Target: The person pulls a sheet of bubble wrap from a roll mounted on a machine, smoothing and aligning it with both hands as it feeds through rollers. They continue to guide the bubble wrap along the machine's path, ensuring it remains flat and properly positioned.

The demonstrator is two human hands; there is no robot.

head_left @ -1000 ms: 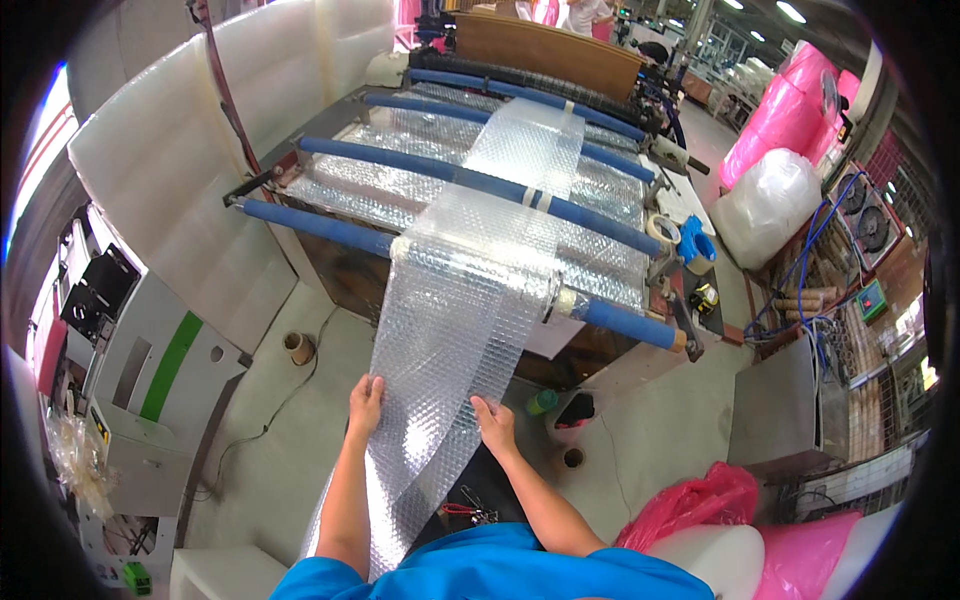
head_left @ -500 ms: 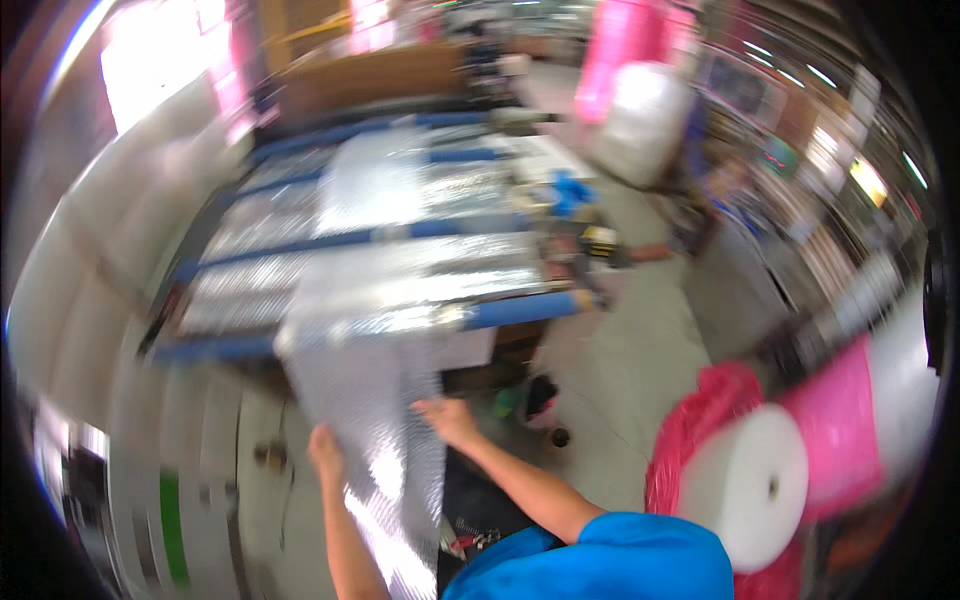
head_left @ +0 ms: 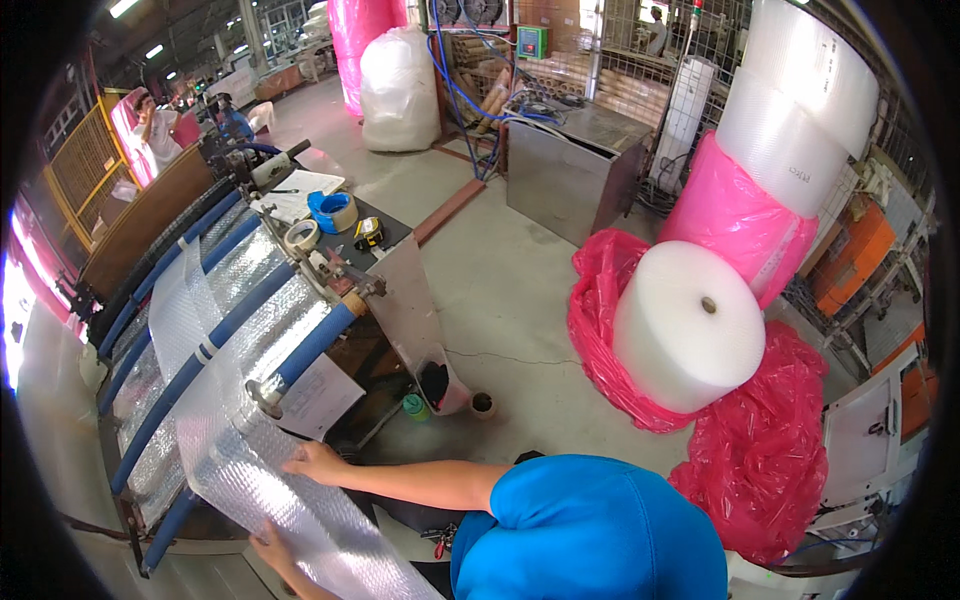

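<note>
A long strip of clear, silvery bubble wrap runs off the front roller of a machine and slopes down towards me. My right hand is closed on its right edge, fingers bent over the film. Lower down, my left hand holds the opposite edge, with some fingers hidden by the sheet. Behind the strip stands the roller frame, its blue rollers crossed by wide silvery film. The strip's lower end passes out of view at the bottom.
A large white foam or bubble roll stands in crumpled red plastic to the right. Tape rolls and a yellow-black tape measure lie on the machine's side table. Beyond is a metal cabinet. Another person is far left.
My view has swung right, so the machine now sits further left. Both hands keep hold of the bubble wrap edges, and the picture is sharper.
</note>
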